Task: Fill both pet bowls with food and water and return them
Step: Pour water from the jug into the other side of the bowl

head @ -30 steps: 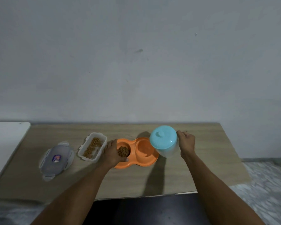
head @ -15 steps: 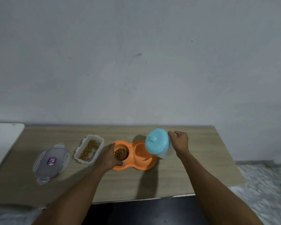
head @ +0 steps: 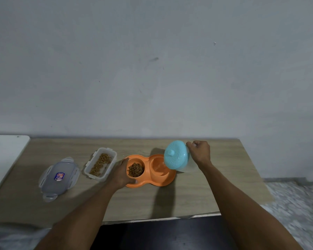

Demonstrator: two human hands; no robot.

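Two wells share one orange bowl [head: 167, 182], which sits mid-desk [head: 197, 195]. The left well holds kibble [head: 135, 169]. The right well [head: 158, 166] lies beside the tilted jug [head: 176, 156], whose blue top leans left and down over it. Whether water is in that well is too faint to tell.

Step in hand, as judged: the water pour, since the food side is filled.

The left hand [head: 122, 173] grips the bowl's left end, fingers curled round the rim, steadying it. The right hand [head: 200, 152] is closed in a fist at the jug's far right side and holds it tilted; the handle itself is hidden.

Next move, as judged: tip the jug until the right well fills, keeping the spout over the well. Then right the jug, set it down, and carry the bowl back level.

To the left stands an open box [head: 100, 164] of kibble, with its lid [head: 59, 177] left of it.
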